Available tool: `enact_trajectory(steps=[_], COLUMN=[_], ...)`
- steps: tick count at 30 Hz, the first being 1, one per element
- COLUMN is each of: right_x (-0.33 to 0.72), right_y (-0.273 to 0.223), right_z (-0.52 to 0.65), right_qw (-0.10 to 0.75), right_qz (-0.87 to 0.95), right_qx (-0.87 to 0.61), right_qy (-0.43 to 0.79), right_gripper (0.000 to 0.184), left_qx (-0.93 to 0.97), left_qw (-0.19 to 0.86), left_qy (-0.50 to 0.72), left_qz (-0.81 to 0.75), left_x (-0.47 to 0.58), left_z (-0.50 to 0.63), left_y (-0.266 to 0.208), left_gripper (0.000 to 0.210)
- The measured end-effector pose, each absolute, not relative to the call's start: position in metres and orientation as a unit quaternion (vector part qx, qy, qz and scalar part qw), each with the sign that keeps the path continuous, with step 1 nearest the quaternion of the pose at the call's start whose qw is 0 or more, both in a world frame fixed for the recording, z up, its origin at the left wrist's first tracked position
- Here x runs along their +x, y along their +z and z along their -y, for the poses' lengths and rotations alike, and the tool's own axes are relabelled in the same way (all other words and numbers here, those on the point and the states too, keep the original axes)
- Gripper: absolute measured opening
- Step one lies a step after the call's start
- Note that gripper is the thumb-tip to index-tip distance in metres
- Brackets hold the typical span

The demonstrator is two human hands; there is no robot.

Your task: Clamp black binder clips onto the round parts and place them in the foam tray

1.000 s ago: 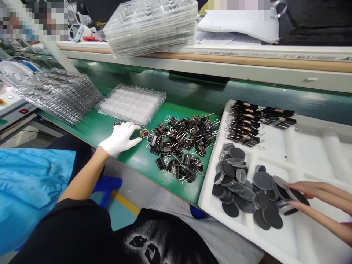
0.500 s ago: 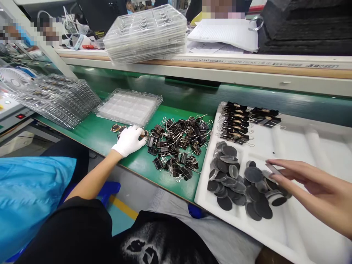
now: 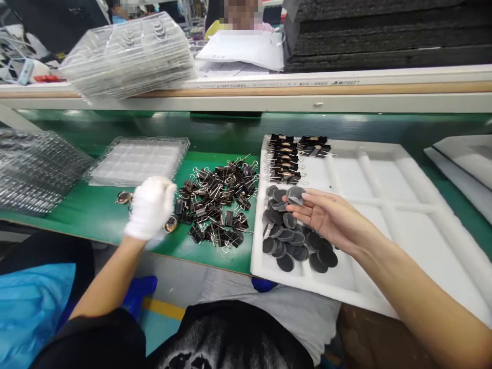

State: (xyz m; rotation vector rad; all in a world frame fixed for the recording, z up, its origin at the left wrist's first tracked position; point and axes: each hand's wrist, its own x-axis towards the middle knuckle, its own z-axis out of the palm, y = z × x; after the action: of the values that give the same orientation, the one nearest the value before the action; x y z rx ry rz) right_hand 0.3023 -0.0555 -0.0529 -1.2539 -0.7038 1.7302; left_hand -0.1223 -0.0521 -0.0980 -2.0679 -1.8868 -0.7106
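Note:
My left hand, in a white glove, is raised a little over the green bench with its fingers closed; what they hold, if anything, is hidden. Small round gold-rimmed pieces lie close to it: one piece just right of the wrist, another to the left. Bare, my right hand grips a round dark disc by its edge between thumb and fingers. Beneath it is a heap of similar discs in the white foam tray. A pile of black binder clips sits between the hands.
Clipped pieces stand in a column at the tray's back left. Clear plastic trays lie on the bench, in a stack at far left and on the shelf. Black foam sheets and papers rest above.
The view has swung right. My left hand has come up off the gold-rimmed pieces, fingers now closed. My right hand has moved left over the disc heap, turning its disc face-on.

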Motion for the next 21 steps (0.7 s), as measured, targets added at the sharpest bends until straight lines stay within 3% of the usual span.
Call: enact_trajectory(steps=[7, 12, 14, 16, 19, 21], right_x=[0.307, 0.313, 0.315, 0.316, 0.313, 0.309], right_y=[-0.06, -0.064, -0.066, -0.067, -0.064, -0.061], right_z=[0.058, 0.057, 0.056, 0.055, 0.053, 0.053], right_qw=[0.414, 0.416, 0.411, 0.405, 0.397, 0.394], right_qz=[0.302, 0.282, 0.282, 0.277, 0.264, 0.259], right_qx=[-0.517, -0.546, -0.563, -0.585, -0.614, -0.621], right_qy=[0.686, 0.67, 0.66, 0.646, 0.629, 0.626], right_gripper=[0.011, 0.017, 0.022, 0.025, 0.029, 0.031], left_qx=[-0.639, -0.611, -0.651, -0.705, -0.749, -0.775], left_qw=[0.131, 0.116, 0.043, -0.067, -0.128, -0.098], left_qy=[-0.316, -0.355, -0.301, -0.172, -0.011, 0.001], left_qz=[0.689, 0.698, 0.695, 0.684, 0.65, 0.625], left_x=[-0.1, -0.116, -0.126, -0.137, -0.147, -0.149], left_z=[0.034, 0.054, 0.074, 0.096, 0.121, 0.126], left_y=[-0.129, -0.099, -0.084, -0.076, -0.083, -0.097], left_gripper=[0.037, 0.049, 0.041, 0.035, 0.073, 0.069])
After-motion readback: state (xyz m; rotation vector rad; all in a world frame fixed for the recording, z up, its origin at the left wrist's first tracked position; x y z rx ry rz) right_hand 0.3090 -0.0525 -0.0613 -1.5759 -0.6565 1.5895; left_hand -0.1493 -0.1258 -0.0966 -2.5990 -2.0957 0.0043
